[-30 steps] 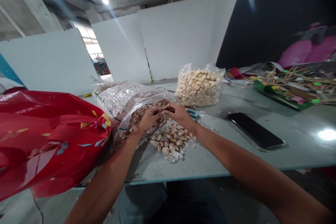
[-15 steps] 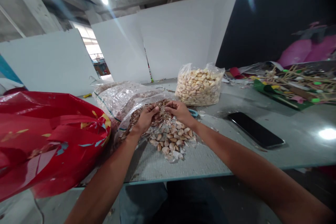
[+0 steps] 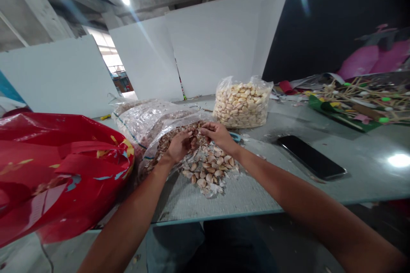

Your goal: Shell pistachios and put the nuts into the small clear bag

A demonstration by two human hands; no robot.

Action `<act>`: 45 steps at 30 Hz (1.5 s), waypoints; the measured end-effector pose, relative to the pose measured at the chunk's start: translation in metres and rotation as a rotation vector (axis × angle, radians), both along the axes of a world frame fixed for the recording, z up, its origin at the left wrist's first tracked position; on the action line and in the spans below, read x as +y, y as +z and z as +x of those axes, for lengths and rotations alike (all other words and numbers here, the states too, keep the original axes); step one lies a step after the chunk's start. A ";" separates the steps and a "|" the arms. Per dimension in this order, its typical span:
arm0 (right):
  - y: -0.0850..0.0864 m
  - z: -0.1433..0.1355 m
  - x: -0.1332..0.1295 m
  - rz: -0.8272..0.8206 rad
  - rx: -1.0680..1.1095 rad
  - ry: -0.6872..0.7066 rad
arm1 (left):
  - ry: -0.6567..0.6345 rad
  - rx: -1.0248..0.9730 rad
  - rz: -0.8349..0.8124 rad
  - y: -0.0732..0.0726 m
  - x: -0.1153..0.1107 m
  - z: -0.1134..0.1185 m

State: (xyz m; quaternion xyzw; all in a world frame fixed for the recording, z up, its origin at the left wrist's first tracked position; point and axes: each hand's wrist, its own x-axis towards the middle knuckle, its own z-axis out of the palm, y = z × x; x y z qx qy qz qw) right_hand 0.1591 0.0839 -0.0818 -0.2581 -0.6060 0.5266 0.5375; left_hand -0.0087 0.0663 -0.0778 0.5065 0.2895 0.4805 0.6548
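Over a pile of unpeeled garlic cloves (image 3: 209, 169), my left hand (image 3: 181, 145) and my right hand (image 3: 219, 136) meet with fingertips almost together. Both are closed in a pinch on a small garlic clove, mostly hidden by the fingers. Behind and left of them lies a clear plastic bag (image 3: 150, 115), its mouth towards me, with brown garlic skins (image 3: 166, 137) spilling at it. A clear bag of peeled garlic cloves (image 3: 241, 104) stands upright beyond my right hand. A blue handle-like piece (image 3: 236, 137) shows partly behind my right wrist.
A large red bag (image 3: 64, 170) covers the table's left side. To the right, a black phone (image 3: 310, 157) lies flat on the grey table (image 3: 272, 187). Sticks and coloured scraps (image 3: 358, 102) are heaped at the far right. White panels (image 3: 221, 42) rise behind the table.
My left hand has turned slightly and its fingers have opened out a little at the tips. My right hand stays close to it. The view has shifted very slightly.
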 end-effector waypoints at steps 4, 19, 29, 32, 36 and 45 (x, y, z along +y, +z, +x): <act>0.000 0.000 -0.001 -0.001 -0.020 0.014 | -0.017 0.052 0.016 -0.001 0.001 0.001; 0.000 -0.001 -0.001 -0.005 -0.002 0.016 | -0.002 0.010 -0.006 0.000 0.000 0.002; -0.002 -0.002 0.000 0.018 -0.001 0.017 | 0.056 0.102 0.063 -0.007 0.001 0.003; -0.002 -0.001 0.000 0.052 -0.010 0.014 | 0.052 0.074 0.085 -0.007 0.000 0.002; -0.003 -0.001 -0.001 0.113 -0.028 -0.008 | 0.009 0.122 0.128 -0.007 -0.002 0.004; -0.007 -0.004 0.001 0.137 -0.106 -0.061 | 0.176 0.290 0.284 -0.019 0.007 0.009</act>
